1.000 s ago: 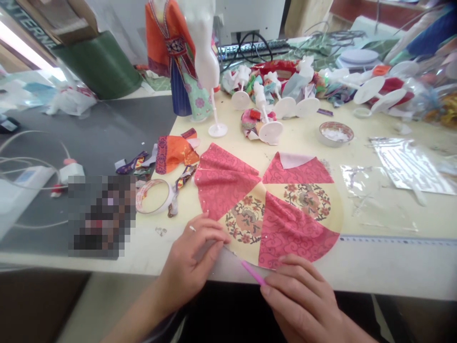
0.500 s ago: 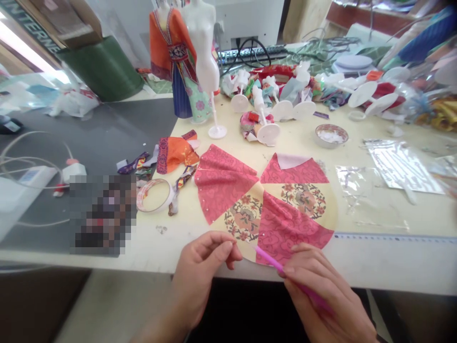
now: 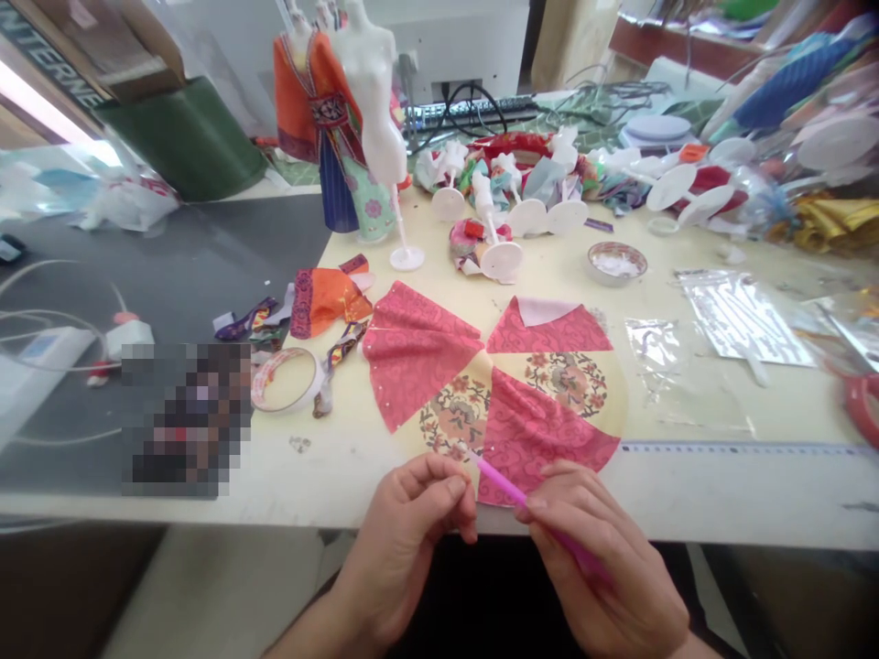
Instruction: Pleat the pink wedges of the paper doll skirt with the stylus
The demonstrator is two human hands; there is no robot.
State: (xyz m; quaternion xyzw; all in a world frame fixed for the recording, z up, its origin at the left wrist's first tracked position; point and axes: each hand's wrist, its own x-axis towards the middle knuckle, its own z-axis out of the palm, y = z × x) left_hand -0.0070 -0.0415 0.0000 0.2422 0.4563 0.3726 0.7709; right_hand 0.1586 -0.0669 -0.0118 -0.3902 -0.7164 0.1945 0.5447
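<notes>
My right hand [image 3: 591,540] is closed around a pink pen-shaped tool [image 3: 501,480], whose thin pale tip points up and left. Just left of that tip, my left hand [image 3: 418,513] has its thumb and forefinger pinched together; anything between them is too small to make out. Both hands hover at the near edge of a round cloth piece. It has red patterned panels [image 3: 422,352] alternating with cream panels bearing floral medallions [image 3: 569,384]. Small white dots like beads lie along the red panels' edges, and one red panel has a pale lilac corner folded over.
Left of the cloth lie a tape roll [image 3: 287,380] and orange fabric scraps [image 3: 326,300]. A small dish of white bits [image 3: 616,264] stands behind it, with a ruler [image 3: 721,448] and red-handled scissors [image 3: 863,407] to the right. Doll mannequins [image 3: 374,110] stand at the back.
The view has shifted slightly to the right, bringing the scissors into sight. My left fingertips have come closer to the pink tool's tip, and both hands keep their grip.
</notes>
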